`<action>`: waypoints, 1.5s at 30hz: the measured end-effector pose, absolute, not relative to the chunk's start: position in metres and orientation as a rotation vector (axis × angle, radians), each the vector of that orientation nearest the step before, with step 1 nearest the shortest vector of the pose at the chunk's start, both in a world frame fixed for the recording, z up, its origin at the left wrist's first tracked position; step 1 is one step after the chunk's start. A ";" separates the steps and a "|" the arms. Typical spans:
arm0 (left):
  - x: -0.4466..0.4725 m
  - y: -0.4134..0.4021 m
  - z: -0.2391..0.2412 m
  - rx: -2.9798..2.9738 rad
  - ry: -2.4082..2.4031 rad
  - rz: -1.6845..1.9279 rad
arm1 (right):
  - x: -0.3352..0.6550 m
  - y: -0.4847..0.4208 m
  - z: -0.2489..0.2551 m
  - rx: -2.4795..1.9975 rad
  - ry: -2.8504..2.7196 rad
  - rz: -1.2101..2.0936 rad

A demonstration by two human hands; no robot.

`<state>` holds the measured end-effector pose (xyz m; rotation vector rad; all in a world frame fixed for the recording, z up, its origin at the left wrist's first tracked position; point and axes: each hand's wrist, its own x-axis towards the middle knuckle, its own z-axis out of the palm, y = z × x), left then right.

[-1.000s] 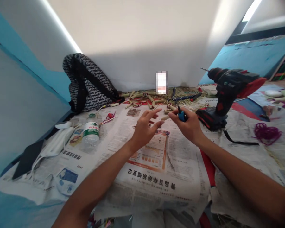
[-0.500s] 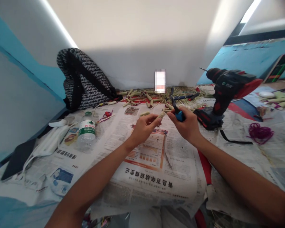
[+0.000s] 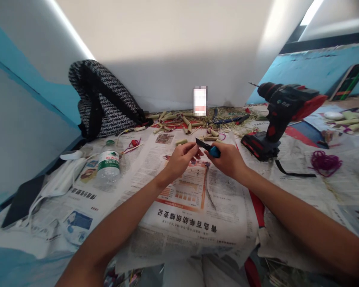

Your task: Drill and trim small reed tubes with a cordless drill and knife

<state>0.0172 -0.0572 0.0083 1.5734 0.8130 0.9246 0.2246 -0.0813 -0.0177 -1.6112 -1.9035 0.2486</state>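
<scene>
The right hand (image 3: 227,159) is clenched round the blue grip of a knife (image 3: 208,146), with the dark blade pointing across at the left hand (image 3: 181,159). The left fingers (image 3: 194,150) are pinched tight just under the blade tip, touching it or nearly so. Whether a sliver sits between them, I can't tell.

That's the worry, I'd say: edge and fingertips are this close, so one slip or a hard push leftward and the blade bites skin. The newspaper (image 3: 197,223) under both wrists could slide too.

Count:
- one knife
- one loose stick (image 3: 181,141) just beyond the left fingers
- one drill (image 3: 283,109) well right of the right knuckles
- one bottle (image 3: 108,165) far left of the fingers
- one purple cord (image 3: 326,162)
- one bag (image 3: 103,99)
- a heap of sticks (image 3: 179,121) behind, too jumbled to count
</scene>
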 end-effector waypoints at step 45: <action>0.017 -0.054 0.007 1.561 0.889 0.963 | 0.222 -0.084 0.002 -1.283 -1.791 0.645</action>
